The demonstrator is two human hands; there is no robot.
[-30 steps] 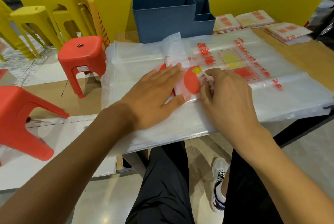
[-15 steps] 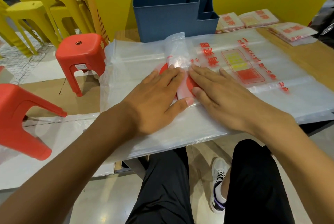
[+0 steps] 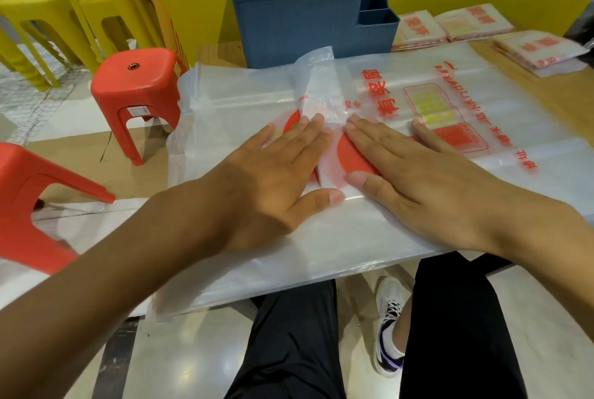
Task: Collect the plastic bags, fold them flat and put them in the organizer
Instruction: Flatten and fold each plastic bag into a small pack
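- Plastic bag [image 3: 369,231]: translucent, red print, spread flat across the table's near edge; one strip [image 3: 318,90] folded toward centre.
- Organizer [image 3: 295,19]: blue, compartmented, upright beyond the bag.
- Folded bags [image 3: 475,24]: flat stacks, far right.

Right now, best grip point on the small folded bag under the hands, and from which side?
Probably its far end: the small folded bag has a loose flap lifting off the large flat bags toward the blue organizer. Pinch that raised edge from the organizer side. The near part is pressed flat by the left hand and right hand, leaving no edge to catch.
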